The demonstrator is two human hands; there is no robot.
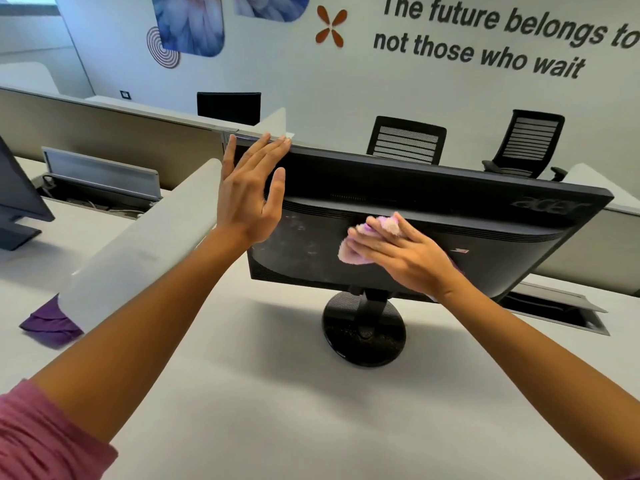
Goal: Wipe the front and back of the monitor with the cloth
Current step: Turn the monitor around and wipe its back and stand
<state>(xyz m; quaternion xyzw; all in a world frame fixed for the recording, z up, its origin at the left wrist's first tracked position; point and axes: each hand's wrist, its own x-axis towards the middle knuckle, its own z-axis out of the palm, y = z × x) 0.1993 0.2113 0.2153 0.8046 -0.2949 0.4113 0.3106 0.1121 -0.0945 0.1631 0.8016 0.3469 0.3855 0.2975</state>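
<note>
A black monitor (485,216) stands on a round base (363,332) on the white desk, its dusty back panel facing me. My right hand (405,252) lies flat on the middle of that back panel, pressing a light pink cloth (349,252) against it. My left hand (251,192) rests at the monitor's upper left corner, fingers spread and straight, touching the top edge. The screen side is hidden from me.
A white divider panel (145,244) runs diagonally at the left, with a purple cloth (48,323) lying on the desk beside it. Another monitor (17,195) stands at the far left. Cable trays (568,306) sit behind the monitor; office chairs (405,140) stand by the wall.
</note>
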